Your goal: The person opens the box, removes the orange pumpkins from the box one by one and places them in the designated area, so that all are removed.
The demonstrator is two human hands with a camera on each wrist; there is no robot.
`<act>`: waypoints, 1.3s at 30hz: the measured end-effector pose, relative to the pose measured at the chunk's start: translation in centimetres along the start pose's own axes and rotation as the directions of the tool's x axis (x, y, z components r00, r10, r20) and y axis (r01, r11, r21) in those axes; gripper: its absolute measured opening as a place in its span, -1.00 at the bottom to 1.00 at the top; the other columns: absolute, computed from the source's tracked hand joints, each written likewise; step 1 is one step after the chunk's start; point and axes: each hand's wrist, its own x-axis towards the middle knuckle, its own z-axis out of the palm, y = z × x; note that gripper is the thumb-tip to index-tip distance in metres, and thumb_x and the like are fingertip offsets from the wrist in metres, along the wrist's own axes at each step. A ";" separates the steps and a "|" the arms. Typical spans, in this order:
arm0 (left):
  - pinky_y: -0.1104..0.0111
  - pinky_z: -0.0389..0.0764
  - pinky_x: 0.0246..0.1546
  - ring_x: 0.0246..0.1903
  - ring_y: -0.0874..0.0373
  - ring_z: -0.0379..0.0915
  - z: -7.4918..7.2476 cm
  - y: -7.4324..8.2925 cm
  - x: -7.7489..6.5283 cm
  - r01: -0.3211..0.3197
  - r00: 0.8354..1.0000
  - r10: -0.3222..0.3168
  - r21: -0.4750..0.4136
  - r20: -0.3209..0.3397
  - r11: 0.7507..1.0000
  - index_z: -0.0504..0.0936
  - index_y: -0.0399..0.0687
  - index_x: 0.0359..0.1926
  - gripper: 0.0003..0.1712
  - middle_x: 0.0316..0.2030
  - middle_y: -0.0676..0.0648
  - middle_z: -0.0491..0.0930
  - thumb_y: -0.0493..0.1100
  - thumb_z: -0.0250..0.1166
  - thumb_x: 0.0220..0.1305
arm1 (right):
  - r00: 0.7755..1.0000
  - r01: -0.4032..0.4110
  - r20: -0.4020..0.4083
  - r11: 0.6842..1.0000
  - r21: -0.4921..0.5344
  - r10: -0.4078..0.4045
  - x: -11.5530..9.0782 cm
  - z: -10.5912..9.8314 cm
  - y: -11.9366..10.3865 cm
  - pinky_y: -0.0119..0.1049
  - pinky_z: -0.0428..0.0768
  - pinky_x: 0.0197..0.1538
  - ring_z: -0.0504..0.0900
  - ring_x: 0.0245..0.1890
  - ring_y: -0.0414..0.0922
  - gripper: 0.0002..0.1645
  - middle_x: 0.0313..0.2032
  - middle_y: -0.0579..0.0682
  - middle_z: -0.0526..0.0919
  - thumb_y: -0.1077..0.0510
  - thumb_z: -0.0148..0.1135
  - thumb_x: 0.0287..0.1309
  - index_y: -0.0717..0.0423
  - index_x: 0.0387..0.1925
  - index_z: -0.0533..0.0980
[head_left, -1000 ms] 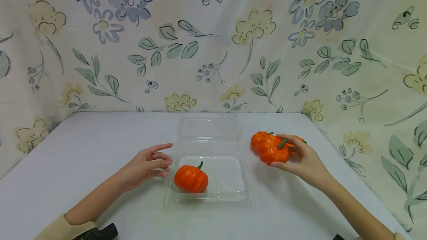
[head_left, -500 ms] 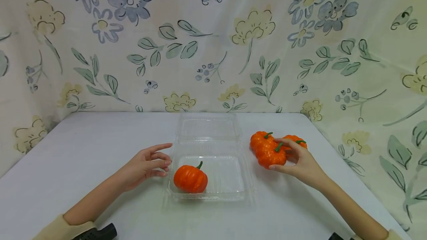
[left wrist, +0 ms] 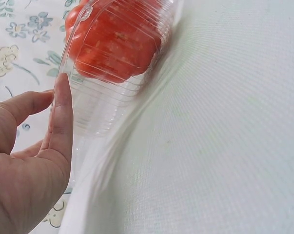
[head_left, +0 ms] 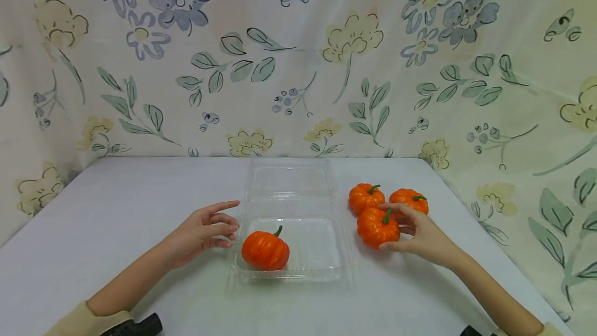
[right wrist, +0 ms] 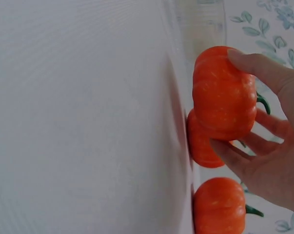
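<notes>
My right hand [head_left: 426, 237] holds an orange toy pumpkin [head_left: 377, 228] with a green stem, thumb on one side and fingers on the other. In the right wrist view this pumpkin [right wrist: 224, 92] shows large between the thumb and fingers [right wrist: 256, 66], with the white surface beside it. My left hand [head_left: 200, 235] is by the left edge of a clear plastic clamshell box [head_left: 322, 242], fingers relaxed and index finger fairly straight. The left wrist view has its thumb and a fingertip right at the box's rim [left wrist: 64, 63]. Inside the box's left front sits another pumpkin [head_left: 266, 250].
Two more pumpkins stand behind the held one, one at the left [head_left: 366, 198] and one at the right [head_left: 408, 200]. The box's lid [head_left: 291, 178] lies open toward the back of the white table [head_left: 140, 196]. A floral curtain [head_left: 298, 66] hangs behind.
My right hand has drawn the held pumpkin toward me and slightly left, away from the two behind, which show more fully. The left hand and the box have stayed put.
</notes>
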 end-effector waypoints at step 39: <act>0.32 0.78 -0.05 -0.15 0.11 0.63 -0.1 -0.2 0.1 -0.010 1.000 0.011 -0.013 0.013 1.000 0.02 -0.26 0.66 -0.14 -0.05 -0.09 0.64 -0.22 0.25 0.54 | 0.996 -0.006 0.092 1.000 -0.028 0.009 0.2 0.1 1.0 -0.50 0.63 0.06 0.65 0.12 0.09 -0.12 0.28 0.26 0.57 0.10 0.65 0.07 0.28 0.37 0.46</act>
